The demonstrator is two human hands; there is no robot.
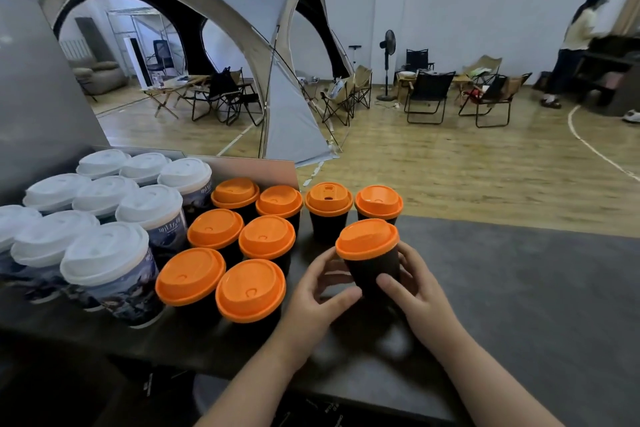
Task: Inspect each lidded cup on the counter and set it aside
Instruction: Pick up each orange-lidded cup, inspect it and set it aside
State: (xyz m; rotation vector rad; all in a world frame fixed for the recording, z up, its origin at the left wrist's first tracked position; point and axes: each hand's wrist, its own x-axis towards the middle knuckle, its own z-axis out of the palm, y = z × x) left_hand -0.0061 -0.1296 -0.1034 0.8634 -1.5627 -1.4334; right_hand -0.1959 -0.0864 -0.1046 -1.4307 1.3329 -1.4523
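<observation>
The black cup with the orange lid [373, 272] is being held in both hands over the dark tabletop [519, 288]. Its long axis is being tipped slightly, with the lid leaning left. The left grip [320, 291] is being curled round its left wall and the right grip [414, 291] round its right wall, thumbs in front, both equally near. Just beyond the cup, two like cups [328, 210] are standing. Left of it are six more orange-lidded cups [266, 237], then white-lidded cups [104, 253]. Bare tabletop is lying right of the cup, so the right grip is judged better placed for setting it aside.
</observation>
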